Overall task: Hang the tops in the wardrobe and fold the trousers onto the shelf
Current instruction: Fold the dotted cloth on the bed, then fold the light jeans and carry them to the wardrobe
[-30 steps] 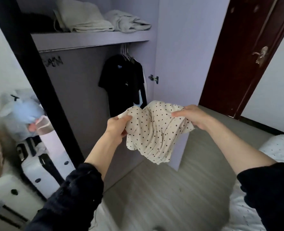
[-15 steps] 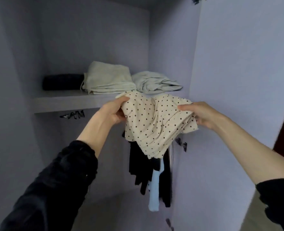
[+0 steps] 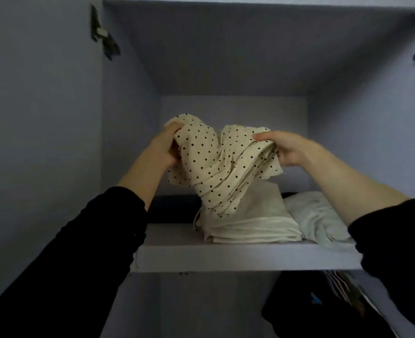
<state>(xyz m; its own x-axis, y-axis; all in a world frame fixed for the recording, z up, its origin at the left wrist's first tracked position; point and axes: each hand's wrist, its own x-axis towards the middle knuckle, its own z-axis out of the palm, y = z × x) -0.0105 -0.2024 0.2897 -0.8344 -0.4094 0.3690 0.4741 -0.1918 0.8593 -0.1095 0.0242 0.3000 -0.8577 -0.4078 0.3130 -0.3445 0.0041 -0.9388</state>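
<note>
- The polka-dot trousers (image 3: 216,164), loosely folded, hang above the cream folded pile (image 3: 248,225), their lower edge brushing its top — lined up, I'd say, to be laid on it.
- Left hand (image 3: 164,148) grips the bundle's left end, fingers curled into the cloth.
- Right hand (image 3: 282,148) pinches the right end, thumb on top, so the fold holds.
- Beside the pile: white garment (image 3: 316,215) right, dark roll (image 3: 174,208) left, all on the shelf (image 3: 226,259).

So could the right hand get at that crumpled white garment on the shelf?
Probably yes. The crumpled white garment lies just below the right hand at the shelf front, nothing between them, but that hand now holds the cream polka-dot garment.
</note>
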